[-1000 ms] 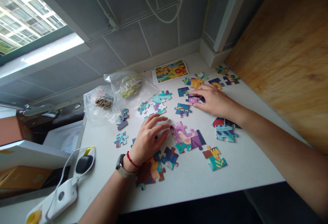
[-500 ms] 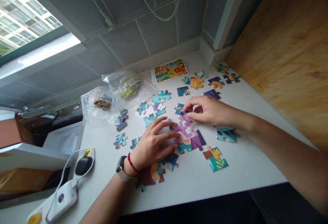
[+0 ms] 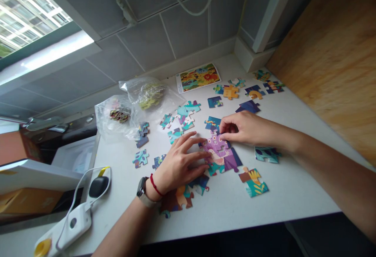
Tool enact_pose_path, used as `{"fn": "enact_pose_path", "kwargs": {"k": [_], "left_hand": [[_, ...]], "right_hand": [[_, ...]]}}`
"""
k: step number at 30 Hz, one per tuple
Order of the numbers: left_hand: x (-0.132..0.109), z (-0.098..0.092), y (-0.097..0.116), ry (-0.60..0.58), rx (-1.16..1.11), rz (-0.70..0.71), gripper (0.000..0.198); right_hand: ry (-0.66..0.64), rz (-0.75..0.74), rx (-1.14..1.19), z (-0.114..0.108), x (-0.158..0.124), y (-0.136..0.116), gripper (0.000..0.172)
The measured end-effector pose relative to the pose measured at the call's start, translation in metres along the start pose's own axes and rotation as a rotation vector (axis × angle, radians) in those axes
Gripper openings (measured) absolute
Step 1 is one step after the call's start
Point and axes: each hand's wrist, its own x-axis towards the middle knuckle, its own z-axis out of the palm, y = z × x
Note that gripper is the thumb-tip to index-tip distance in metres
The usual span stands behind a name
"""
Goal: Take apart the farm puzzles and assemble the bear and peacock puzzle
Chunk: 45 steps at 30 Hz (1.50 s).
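Observation:
Joined purple jigsaw pieces (image 3: 221,157) lie flat on the white tabletop between my hands. My left hand (image 3: 178,165) is open, fingers spread, its fingertips at the left edge of these pieces. With thumb and index finger pinched, my right hand (image 3: 249,128) grips the right side of a purple puzzle piece with eyes (image 3: 216,142), which sits against the top of the joined pieces. Just above it lies a blue piece (image 3: 212,123). Brown and orange joined pieces (image 3: 176,200) are partly hidden under my left hand and wrist.
A picture card (image 3: 198,78) lies at the back near the wall. Two clear plastic bags (image 3: 117,116) of pieces stand at the back left. Loose pieces, such as a teal and yellow one (image 3: 254,182), surround the work. A white power strip (image 3: 70,225) is at the left.
My right hand has brought the purple piece with eyes down against the joined purple pieces. My left hand keeps its place beside them. The whole view has shifted slightly.

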Motion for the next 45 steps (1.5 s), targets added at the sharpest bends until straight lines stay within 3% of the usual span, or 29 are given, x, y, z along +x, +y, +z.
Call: {"fn": "enact_pose_path", "kwargs": {"k": [13, 37, 43, 45], "left_hand": [[0.003, 0.011, 0.014, -0.139, 0.086, 0.060, 0.051], [0.007, 0.011, 0.020, -0.127, 0.063, 0.022, 0.047], [0.006, 0.013, 0.019, -0.121, 0.069, 0.032, 0.051], [0.006, 0.015, 0.020, -0.116, 0.085, 0.028, 0.057]], "right_hand": [[0.024, -0.046, -0.145, 0.003, -0.003, 0.000, 0.011], [0.020, -0.128, -0.183, 0.007, -0.003, 0.006, 0.010], [0.218, -0.110, -0.180, 0.006, 0.001, 0.006, 0.008], [0.274, -0.079, -0.223, 0.009, 0.003, 0.007, 0.018]]}}
